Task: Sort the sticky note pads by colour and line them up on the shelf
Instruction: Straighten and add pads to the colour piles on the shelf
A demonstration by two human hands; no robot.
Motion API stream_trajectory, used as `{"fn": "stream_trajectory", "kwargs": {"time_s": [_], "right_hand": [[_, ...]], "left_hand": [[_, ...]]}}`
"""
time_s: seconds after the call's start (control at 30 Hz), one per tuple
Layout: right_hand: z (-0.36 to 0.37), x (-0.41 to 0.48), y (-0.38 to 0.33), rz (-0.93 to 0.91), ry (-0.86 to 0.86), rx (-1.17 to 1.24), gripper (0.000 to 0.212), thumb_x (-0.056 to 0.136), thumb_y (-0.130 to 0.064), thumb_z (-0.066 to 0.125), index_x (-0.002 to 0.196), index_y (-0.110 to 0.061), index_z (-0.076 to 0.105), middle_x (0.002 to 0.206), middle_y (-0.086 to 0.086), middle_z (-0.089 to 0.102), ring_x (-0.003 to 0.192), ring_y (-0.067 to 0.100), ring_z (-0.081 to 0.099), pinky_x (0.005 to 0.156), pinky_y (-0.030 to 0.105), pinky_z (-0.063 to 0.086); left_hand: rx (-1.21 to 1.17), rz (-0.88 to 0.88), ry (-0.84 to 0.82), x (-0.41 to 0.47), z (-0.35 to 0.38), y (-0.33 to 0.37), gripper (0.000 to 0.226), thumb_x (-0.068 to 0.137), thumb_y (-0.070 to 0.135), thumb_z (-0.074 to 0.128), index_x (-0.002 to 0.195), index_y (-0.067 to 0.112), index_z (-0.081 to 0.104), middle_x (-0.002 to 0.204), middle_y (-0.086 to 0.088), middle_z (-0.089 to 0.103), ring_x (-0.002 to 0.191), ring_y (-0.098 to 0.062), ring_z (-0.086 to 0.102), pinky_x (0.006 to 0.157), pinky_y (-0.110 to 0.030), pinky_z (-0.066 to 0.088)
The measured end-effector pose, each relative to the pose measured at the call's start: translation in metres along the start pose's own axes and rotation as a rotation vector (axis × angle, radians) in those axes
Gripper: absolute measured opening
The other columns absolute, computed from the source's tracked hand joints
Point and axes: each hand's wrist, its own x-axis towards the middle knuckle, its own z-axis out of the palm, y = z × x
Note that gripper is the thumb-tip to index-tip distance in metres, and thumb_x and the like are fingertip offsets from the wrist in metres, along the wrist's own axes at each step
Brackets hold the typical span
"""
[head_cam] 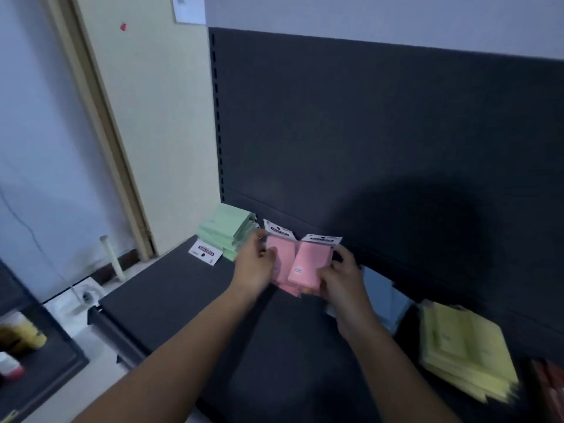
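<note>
The shelf (171,300) is dark, matt and smooth, like painted metal. The back panel (381,132) behind it has the same dull finish, with a slotted upright (217,117) at its left edge. The pink pads (308,264) are matt paper in what looks like clear plastic wrap, topped by white card headers (322,239). The green pads (225,230) and yellow pads (464,346) look like matt paper; blur hides any wrap. The wall (152,117) is smooth, flat paint. The door frame (100,117) looks like painted wood. The pipe (114,261) is white, smooth and plastic-looking. The floor (100,383) is pale and slightly glossy.
</note>
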Motion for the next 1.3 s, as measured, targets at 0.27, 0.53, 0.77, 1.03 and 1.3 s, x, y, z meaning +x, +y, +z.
{"fn": "stream_trajectory", "kwargs": {"time_s": [0.27, 0.53, 0.77, 1.03, 1.3], "right_hand": [[0.034, 0.038, 0.009, 0.016, 0.176, -0.165, 0.044, 0.084, 0.001, 0.046, 0.12, -0.025, 0.05, 0.103, 0.0, 0.062, 0.095, 0.017, 0.062, 0.08, 0.036, 0.055], [0.049, 0.045, 0.012, -0.084, 0.242, -0.598, 0.044, 0.086, -0.017, 0.062, 0.127, -0.017, 0.049, 0.12, 0.001, 0.06, 0.102, 0.01, 0.055, 0.081, 0.015, 0.037], [0.055, 0.046, 0.013, -0.059, 0.268, -0.677, 0.049, 0.086, -0.035, 0.062, 0.127, -0.017, 0.043, 0.123, 0.003, 0.057, 0.108, 0.018, 0.055, 0.089, 0.029, 0.045], [0.038, 0.027, 0.002, -0.27, 0.3, -0.737, 0.041, 0.086, -0.02, 0.059, 0.125, -0.017, 0.049, 0.111, 0.001, 0.054, 0.095, 0.014, 0.054, 0.081, 0.022, 0.041], [-0.046, -0.042, -0.016, -0.424, 0.369, -0.938, 0.026, 0.087, -0.014, 0.056, 0.113, -0.015, 0.058, 0.104, -0.006, 0.054, 0.092, 0.007, 0.051, 0.076, 0.015, 0.035]], "left_hand": [[0.293, 0.198, -0.03, 0.05, 0.003, -0.011, 0.036, 0.081, 0.0, 0.063, 0.116, 0.001, 0.056, 0.089, -0.003, 0.056, 0.078, -0.02, 0.056, 0.062, -0.013, 0.032], [0.4, 0.256, -0.044, 0.062, 0.002, -0.024, 0.02, 0.074, -0.006, 0.062, 0.093, -0.005, 0.067, 0.098, -0.022, 0.056, 0.091, -0.033, 0.054, 0.077, -0.029, 0.035], [0.316, 0.243, -0.1, 0.065, -0.004, -0.028, 0.026, 0.085, -0.004, 0.051, 0.108, -0.002, 0.065, 0.109, -0.018, 0.056, 0.097, -0.029, 0.056, 0.083, -0.021, 0.038], [0.416, 0.365, -0.043, 0.055, 0.001, -0.014, 0.029, 0.077, 0.0, 0.058, 0.105, 0.004, 0.062, 0.114, -0.015, 0.057, 0.11, -0.032, 0.045, 0.096, -0.035, 0.03], [0.374, 0.687, -0.201, -0.027, 0.064, 0.024, 0.034, 0.076, 0.001, 0.058, 0.109, 0.008, 0.059, 0.114, -0.007, 0.057, 0.105, -0.025, 0.049, 0.09, -0.034, 0.034]]}}
